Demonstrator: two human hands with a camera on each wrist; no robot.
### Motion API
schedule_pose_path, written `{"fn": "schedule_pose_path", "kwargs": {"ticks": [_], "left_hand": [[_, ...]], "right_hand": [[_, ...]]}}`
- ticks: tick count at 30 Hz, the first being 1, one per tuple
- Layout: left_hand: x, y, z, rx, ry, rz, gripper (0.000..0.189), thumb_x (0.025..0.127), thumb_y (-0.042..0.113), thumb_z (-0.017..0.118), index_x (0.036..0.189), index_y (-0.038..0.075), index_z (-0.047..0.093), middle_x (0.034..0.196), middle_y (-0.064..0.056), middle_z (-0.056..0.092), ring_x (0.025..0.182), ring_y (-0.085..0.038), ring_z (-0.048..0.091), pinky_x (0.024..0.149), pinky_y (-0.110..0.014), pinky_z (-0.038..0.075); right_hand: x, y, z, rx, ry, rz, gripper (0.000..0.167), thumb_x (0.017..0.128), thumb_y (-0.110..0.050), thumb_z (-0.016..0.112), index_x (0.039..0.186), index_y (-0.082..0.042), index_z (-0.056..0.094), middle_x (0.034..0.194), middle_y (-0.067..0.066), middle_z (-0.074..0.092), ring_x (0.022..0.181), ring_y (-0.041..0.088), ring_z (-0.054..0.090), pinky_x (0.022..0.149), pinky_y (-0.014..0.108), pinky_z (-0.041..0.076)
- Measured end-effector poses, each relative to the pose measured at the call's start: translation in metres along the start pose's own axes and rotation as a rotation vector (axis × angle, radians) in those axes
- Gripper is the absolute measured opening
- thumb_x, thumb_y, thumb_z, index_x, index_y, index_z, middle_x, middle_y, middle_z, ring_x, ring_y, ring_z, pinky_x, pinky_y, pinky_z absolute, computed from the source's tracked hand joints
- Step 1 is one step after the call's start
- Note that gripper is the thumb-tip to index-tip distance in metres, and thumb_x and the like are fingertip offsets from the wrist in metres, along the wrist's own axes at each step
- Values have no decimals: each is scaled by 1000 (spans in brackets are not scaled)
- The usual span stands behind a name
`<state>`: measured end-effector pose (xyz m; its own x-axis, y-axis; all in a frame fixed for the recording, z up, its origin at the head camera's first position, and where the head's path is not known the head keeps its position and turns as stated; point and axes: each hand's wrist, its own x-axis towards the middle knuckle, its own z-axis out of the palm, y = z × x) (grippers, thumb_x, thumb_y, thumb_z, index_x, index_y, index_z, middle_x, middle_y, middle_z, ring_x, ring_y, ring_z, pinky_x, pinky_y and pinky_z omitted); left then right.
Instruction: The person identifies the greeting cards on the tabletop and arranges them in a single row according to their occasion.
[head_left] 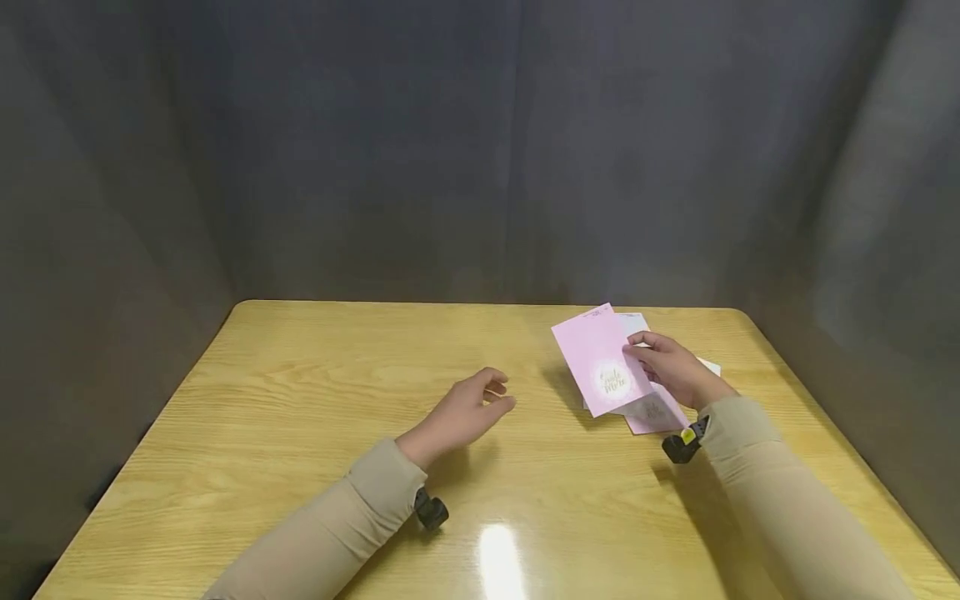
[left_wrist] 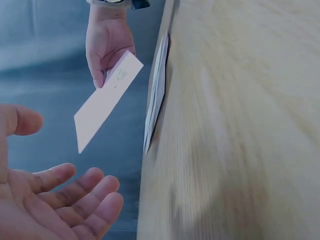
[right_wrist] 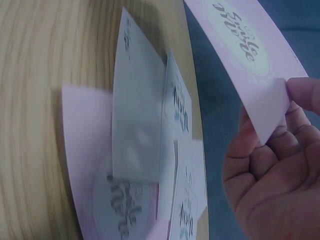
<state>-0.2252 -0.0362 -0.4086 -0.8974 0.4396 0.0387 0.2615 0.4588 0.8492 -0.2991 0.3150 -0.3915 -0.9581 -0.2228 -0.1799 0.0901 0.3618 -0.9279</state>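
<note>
My right hand (head_left: 675,367) pinches a pink card (head_left: 596,354) by its edge, thumb on one face and fingers behind. The card is raised above the table, and "Smile More" lettering shows on it in the right wrist view. Beneath it lies a loose pile of cards: another pink card (right_wrist: 85,135) with the same lettering, a white card (right_wrist: 137,105), and others marked "Thank". My left hand (head_left: 465,412) hovers over the table left of the cards, holding nothing, its fingers relaxed and spread in the left wrist view (left_wrist: 55,205).
The wooden table (head_left: 300,375) has a light glare near its front edge. Dark grey curtains (head_left: 450,167) hang behind it and along both sides. Each wrist wears a small black camera.
</note>
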Motion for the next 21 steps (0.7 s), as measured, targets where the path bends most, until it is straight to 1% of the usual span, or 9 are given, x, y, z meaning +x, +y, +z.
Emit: {"fn": "schedule_pose_path", "kwargs": {"ticks": [2,6,8,11,13,16,18,19,21], "left_hand": [[7,0,0,-41,-10,-30,51,108,32,52,146,-1,49,138,-16,58,122,-33,59,97,-46,53],[29,-4,4,-95,-18,-79,52,107,32,54,146,-3,48,136,-18,59,114,-34,63,87,-44,57],[39,-6,6,-130,-27,-106,55,107,32,54,148,-4,45,138,-20,57,115,-36,63,89,-46,57],[50,-11,10,-205,-43,-142,61,107,32,55,152,-5,37,140,-21,56,119,-37,61,96,-50,53],[53,-13,12,-268,-54,-165,64,107,31,55,155,-5,32,141,-23,54,123,-39,59,102,-53,50],[55,-17,13,-306,-48,-177,69,106,32,57,157,-4,28,141,-24,54,125,-40,59,106,-53,48],[54,-19,13,-314,-32,-174,70,106,32,58,158,-4,26,142,-25,54,124,-40,59,106,-52,48],[54,-20,13,-309,-19,-165,71,106,32,58,158,-3,26,141,-24,54,123,-40,60,104,-52,49],[53,-20,13,-298,13,-135,67,107,30,58,157,-3,29,139,-24,56,120,-39,62,101,-50,52]], "right_hand": [[1,0,5,13,-29,-19,12,110,-16,49,115,-7,55,96,-3,58,85,10,56,76,27,48],[2,5,9,23,-51,-42,11,110,-16,50,112,-8,56,93,-3,55,84,10,53,74,27,46],[3,8,11,22,-45,-37,11,110,-15,49,112,-7,57,93,-3,53,83,11,51,73,27,45],[4,12,15,27,-37,-33,12,110,-14,49,114,-6,56,93,-2,52,82,12,50,72,27,44],[5,13,20,37,-42,-35,11,109,-14,49,113,-6,56,93,-1,54,82,12,51,73,27,45],[8,11,27,52,-69,-50,9,109,-13,50,110,-7,56,92,-1,56,81,12,53,73,27,47],[11,10,34,66,-97,-58,7,108,-12,52,108,-8,57,92,-1,57,81,11,55,74,27,49],[11,10,37,71,-109,-61,7,108,-12,52,107,-8,58,92,-1,58,81,10,55,73,27,49],[12,9,43,81,-132,-63,7,107,-11,52,105,-9,59,90,-2,56,80,10,54,72,26,49]]}}
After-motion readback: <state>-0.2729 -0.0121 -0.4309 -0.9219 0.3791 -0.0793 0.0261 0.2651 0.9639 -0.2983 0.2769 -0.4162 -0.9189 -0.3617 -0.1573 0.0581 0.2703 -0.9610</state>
